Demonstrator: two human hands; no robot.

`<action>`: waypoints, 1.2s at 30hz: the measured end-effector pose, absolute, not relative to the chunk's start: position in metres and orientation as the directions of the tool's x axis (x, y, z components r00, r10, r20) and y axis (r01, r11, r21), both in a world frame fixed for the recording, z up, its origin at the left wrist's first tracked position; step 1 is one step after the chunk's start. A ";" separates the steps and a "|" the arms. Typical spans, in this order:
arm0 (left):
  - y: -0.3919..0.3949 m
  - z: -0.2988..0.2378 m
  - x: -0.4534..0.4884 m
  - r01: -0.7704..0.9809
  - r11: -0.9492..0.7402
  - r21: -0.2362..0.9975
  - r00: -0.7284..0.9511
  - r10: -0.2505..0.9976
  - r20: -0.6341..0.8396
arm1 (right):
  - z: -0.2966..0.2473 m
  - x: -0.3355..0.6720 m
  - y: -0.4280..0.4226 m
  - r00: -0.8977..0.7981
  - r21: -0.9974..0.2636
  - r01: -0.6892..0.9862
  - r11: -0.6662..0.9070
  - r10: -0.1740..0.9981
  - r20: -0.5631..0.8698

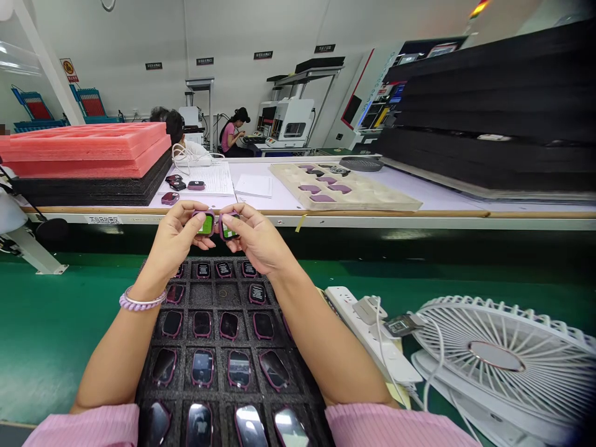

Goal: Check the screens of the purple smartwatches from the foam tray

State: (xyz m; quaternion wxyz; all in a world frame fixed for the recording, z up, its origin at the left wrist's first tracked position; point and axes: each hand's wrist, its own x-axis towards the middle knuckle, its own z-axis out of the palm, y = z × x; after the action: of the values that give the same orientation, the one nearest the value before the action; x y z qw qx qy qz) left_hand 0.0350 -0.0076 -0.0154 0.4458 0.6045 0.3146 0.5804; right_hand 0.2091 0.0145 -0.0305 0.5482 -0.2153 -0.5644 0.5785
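My left hand (179, 231) pinches a smartwatch body (206, 225) with a purple case and a green pattern lit on its screen. Close beside it, my right hand (257, 239) grips a second smartwatch body (228, 231), also purple-cased and showing green and white. Thumbs rest on the front of each watch; the other fingers are behind them, partly hidden. Below both hands lies a black foam tray (215, 341) with several purple-cased watch bodies in its slots. Some of their screens show white text and others are dark. Two slots in the second row show bare foam.
Red foam trays (93, 149) stack on black foam at the left of the bench. A beige tray (367, 195) holds purple pieces. Black foam sheets (488, 112) tower at right. A power strip (367, 335) and white fan (503, 360) stand nearby. Other people sit beyond.
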 end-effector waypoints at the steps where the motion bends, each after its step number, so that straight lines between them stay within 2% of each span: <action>1: -0.007 -0.015 0.035 -0.139 -0.406 0.903 0.128 0.897 0.423 | -0.030 0.209 0.014 -0.304 -0.887 -0.396 0.236 0.878 0.369; 10: -0.009 -0.014 0.037 -0.152 -0.402 0.903 0.125 0.898 0.421 | -0.033 0.213 0.013 -0.342 -0.885 -0.377 0.271 0.848 0.406; 17: -0.006 -0.017 0.036 -0.143 -0.460 0.876 0.143 0.866 0.478 | -0.029 0.213 0.010 -0.345 -0.881 -0.383 0.276 0.843 0.414; 26: -0.005 -0.015 0.035 -0.149 -0.446 0.883 0.112 0.879 0.463 | -0.029 0.214 0.014 -0.382 -0.888 -0.416 0.196 0.848 0.366; 36: -0.002 -0.017 0.031 -0.131 -0.465 0.876 0.109 0.871 0.479 | -0.028 0.218 0.013 -0.404 -0.890 -0.417 0.184 0.840 0.363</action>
State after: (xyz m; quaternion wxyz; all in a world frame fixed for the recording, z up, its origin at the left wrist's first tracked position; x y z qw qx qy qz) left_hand 0.0306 -0.0023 -0.0169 0.4206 0.6145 0.3012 0.5956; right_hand 0.2181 0.0125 -0.0282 0.5136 -0.1845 -0.5728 0.6117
